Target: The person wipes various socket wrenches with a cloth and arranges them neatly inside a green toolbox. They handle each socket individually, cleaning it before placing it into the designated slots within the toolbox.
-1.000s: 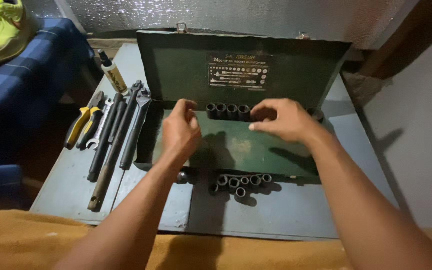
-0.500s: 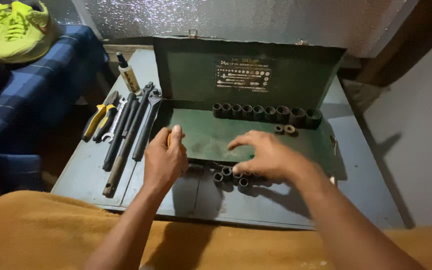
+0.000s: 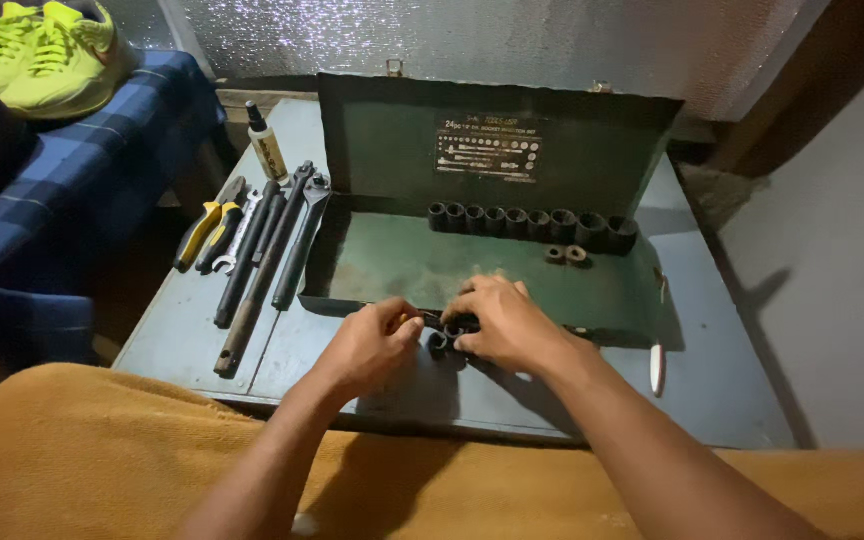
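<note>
An open green metal case (image 3: 392, 265) lies on a grey table (image 3: 722, 360), lid up. A row of dark sockets (image 3: 527, 222) stands along its back wall, two small ones (image 3: 567, 255) just in front. Loose dark sockets (image 3: 441, 342) lie on the table at the case's front edge. My right hand (image 3: 502, 325) is curled over this cluster and hides most of it. My left hand (image 3: 377, 340) is beside it on the left, fingertips pinched at a socket on the cluster's edge.
Left of the case lie yellow-handled pliers (image 3: 204, 228), wrenches, a ratchet handle (image 3: 302, 240) and a long bar (image 3: 247, 295), with a small bottle (image 3: 265, 140) behind. A white stick-shaped object (image 3: 657, 368) lies right. Blue plaid cloth (image 3: 72, 170) with yellow-green shoes (image 3: 42, 50) is left; orange cloth (image 3: 102, 450) covers the front.
Both hands have come back from the socket row inside the case to the loose sockets in front of it and closed in on them. The camera view shifted slightly.
</note>
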